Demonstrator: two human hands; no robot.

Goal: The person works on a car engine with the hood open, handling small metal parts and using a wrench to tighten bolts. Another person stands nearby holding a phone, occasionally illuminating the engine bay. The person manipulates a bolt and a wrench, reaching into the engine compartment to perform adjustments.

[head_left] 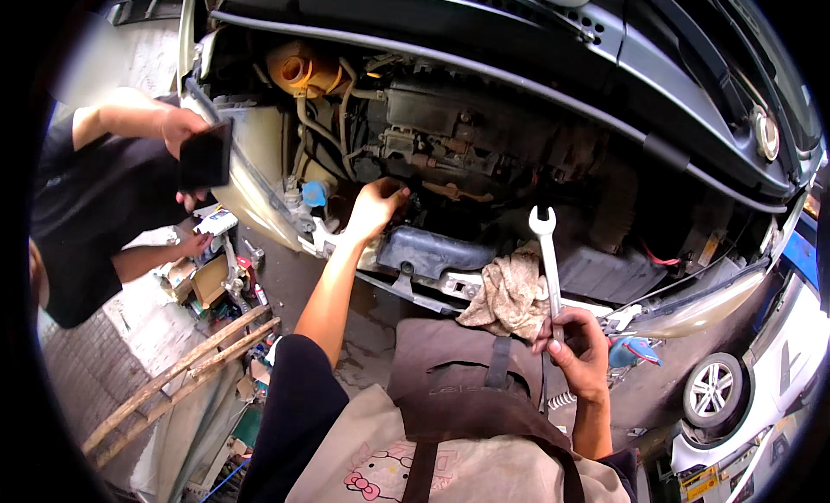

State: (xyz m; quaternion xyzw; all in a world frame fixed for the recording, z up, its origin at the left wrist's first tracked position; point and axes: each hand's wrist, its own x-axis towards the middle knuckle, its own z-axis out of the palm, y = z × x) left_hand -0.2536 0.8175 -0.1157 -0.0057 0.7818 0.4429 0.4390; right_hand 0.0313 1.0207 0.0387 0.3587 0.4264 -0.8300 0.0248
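My right hand [577, 347] grips the lower end of a silver open-end wrench [548, 252], its jaw pointing up above the front of the engine bay. Left of the wrench, a crumpled beige rag [508, 294] lies over the front crossmember. My left hand [378, 207] reaches in beside the engine [437, 114], behind a black plastic duct [432, 250]. Its fingers are curled together, and whatever they hold is hidden in shadow. A blue reservoir cap [314, 194] sits to the left of that hand, and an orange-yellow tank [303, 68] lies farther back.
At the left, another person's hand [181, 127] holds a dark, flat phone-like device [206, 155]. Below are a wooden ladder-like frame [186, 382] and cluttered tools and boxes [210, 281]. The raised hood [484, 49] spans above. A white car [761, 373] stands at the right.
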